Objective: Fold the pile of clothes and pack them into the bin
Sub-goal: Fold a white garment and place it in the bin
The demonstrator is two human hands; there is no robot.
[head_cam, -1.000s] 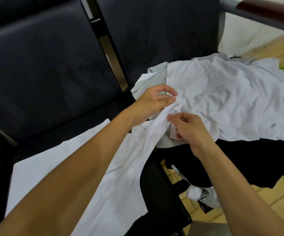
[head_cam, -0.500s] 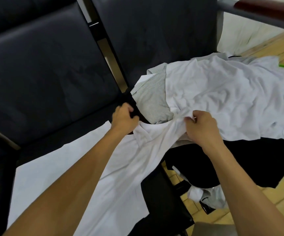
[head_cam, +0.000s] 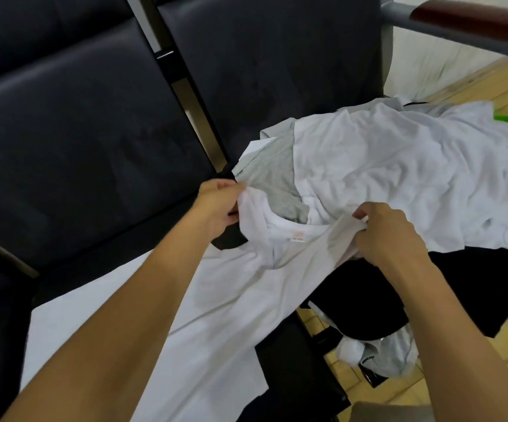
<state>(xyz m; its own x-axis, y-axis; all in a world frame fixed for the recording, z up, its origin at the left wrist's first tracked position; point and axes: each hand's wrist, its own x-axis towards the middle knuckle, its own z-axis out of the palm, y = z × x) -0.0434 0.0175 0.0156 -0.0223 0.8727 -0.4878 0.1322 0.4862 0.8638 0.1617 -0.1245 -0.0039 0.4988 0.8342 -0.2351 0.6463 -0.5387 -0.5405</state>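
Note:
A white T-shirt (head_cam: 210, 315) lies stretched over the dark seat toward me, its collar and neck label facing up between my hands. My left hand (head_cam: 219, 208) pinches the shirt's left shoulder. My right hand (head_cam: 383, 233) grips the right shoulder in a bunch. Behind them sits the pile: another crumpled white garment (head_cam: 399, 172), a grey garment (head_cam: 274, 181) under it, and black clothing (head_cam: 429, 287) hanging off the seat's front. No bin is visible.
Dark upholstered chairs (head_cam: 79, 132) with metal frames fill the left and back. A wood-topped armrest (head_cam: 475, 22) crosses the upper right. Wooden floor (head_cam: 490, 376) shows at right, with a white and grey shoe (head_cam: 365, 354) below the black clothing.
My hands have spread apart along the shirt's shoulders, opening the collar and showing the label. The left hand moved left from the pile, the right hand right, uncovering the grey garment.

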